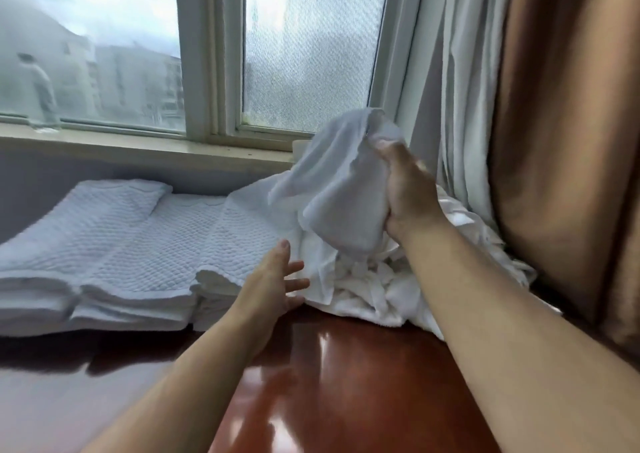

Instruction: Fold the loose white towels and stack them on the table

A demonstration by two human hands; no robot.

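My right hand grips a crumpled white towel and holds it up above a heap of loose white towels at the table's back right. The lifted towel hangs down to the left of the hand. My left hand hovers with fingers spread at the heap's left edge, just touching or almost touching the cloth. Three stacks of folded white towels lie side by side on the left of the glossy reddish-brown table.
A window with a pale sill runs behind the table. White sheer curtain and a brown drape hang at the right, close behind the heap. Bare tabletop shows in front of the towels.
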